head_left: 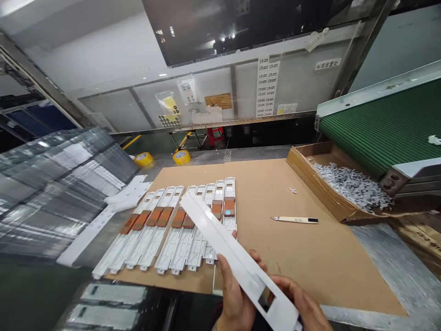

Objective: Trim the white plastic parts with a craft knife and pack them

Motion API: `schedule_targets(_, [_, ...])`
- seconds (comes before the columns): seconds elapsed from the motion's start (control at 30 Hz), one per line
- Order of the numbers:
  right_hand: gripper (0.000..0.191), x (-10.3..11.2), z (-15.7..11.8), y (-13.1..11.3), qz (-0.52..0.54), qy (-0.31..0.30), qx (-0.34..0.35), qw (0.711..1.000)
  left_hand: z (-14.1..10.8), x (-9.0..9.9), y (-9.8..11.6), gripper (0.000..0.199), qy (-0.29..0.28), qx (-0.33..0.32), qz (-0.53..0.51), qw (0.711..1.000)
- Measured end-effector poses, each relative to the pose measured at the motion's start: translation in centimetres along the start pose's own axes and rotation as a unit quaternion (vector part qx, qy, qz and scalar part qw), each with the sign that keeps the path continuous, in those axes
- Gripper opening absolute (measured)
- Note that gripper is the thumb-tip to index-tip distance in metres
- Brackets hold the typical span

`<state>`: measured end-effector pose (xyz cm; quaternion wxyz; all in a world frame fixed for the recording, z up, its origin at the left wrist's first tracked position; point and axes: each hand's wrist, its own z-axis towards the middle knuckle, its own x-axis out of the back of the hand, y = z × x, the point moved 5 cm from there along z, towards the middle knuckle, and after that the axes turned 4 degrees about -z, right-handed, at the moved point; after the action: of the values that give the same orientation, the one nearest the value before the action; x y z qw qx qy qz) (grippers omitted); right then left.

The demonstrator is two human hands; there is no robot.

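A long white plastic panel point(223, 239) with a rectangular cut-out near its lower end is held slantwise above the front of the cardboard sheet. My left hand point(236, 289) grips it around the middle, thumb along the edge. My right hand point(299, 299) closes on the lower end beside the cut-out; some of its fingers are hidden behind the panel. To the left lie several similar white panels point(179, 243) in a row, ribbed sides up, with brown blocks point(164, 216) across them. A pale-handled craft knife point(294, 219) rests on the cardboard point(262, 193) to the right.
An open cardboard box point(306, 184) of white plastic scraps point(351, 186) stands at right, below a green conveyor belt point(389, 119). Two yellow tape rolls point(181, 157) sit at the back. Stacked plastic-wrapped trays point(62, 179) fill the left side. More panels point(106, 294) lie lower left.
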<state>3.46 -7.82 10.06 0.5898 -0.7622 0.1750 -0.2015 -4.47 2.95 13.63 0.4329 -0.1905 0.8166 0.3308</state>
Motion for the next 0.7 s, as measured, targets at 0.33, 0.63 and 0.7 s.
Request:
schedule_targets(0.33, [0.041,10.5,13.0,1.9,-0.469,0.178,0.122,0.856,0.5,-0.2,3.5,0.071,0.017,-0.002,-0.040,0.999])
schedule_targets(0.63, [0.024,9.7,11.2,2.0,-0.533,0.161,0.152,0.816,0.8,-0.4,5.8,0.063,-0.006,-0.030,-0.017,0.999])
schedule_targets(0.7, [0.028,9.1,9.4,1.2,-0.495,0.162,0.161,0.838,0.9,-0.3,5.9,0.063,-0.002,-0.026,-0.018,0.999])
